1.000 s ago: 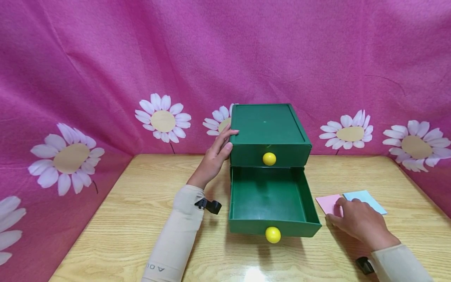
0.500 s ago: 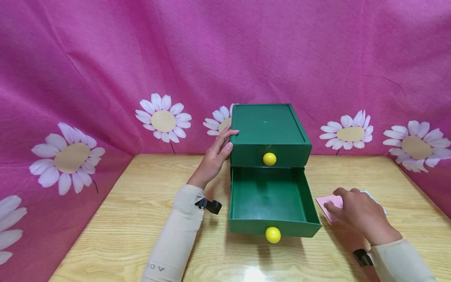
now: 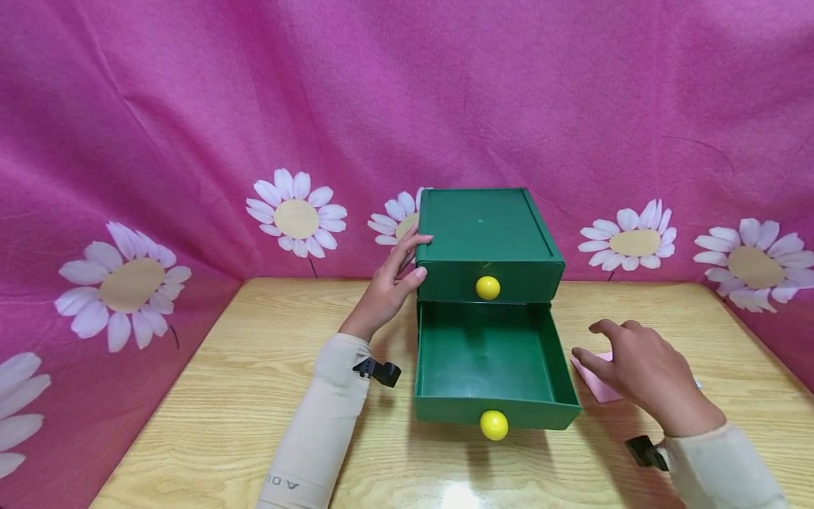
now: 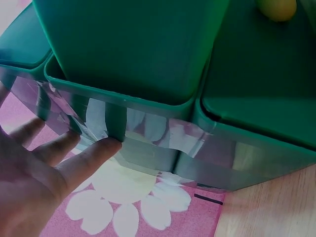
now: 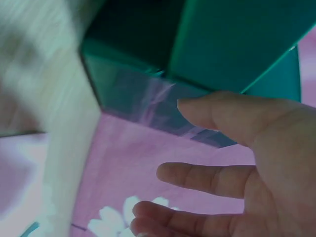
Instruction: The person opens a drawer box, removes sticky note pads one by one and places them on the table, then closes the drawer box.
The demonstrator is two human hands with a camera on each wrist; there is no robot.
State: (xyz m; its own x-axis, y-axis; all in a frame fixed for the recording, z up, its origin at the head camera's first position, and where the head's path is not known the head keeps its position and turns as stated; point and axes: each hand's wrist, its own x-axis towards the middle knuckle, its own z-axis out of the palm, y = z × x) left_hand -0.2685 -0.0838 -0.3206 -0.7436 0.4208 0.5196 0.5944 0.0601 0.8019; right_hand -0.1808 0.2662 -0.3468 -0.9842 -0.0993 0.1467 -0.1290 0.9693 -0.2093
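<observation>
A green two-drawer cabinet stands on the table, its top drawer closed and its lower drawer pulled out with nothing in it. Both drawers have round yellow knobs. My left hand rests against the cabinet's left side; in the left wrist view its spread fingertips touch the side wall. My right hand hovers over a square pink paper, thumb and fingers apart and holding nothing. A light blue paper lies almost wholly hidden behind that hand.
Wood-grained table extends on both sides of the cabinet. A magenta cloth with white daisies hangs behind and at the sides. Black bands sit on both wrists, over beige sleeves.
My right hand has lifted from the pink paper and spread its thumb and fingers, covering more of the blue paper. My left thumb has shifted slightly on the cabinet; the drawers stay as they were.
</observation>
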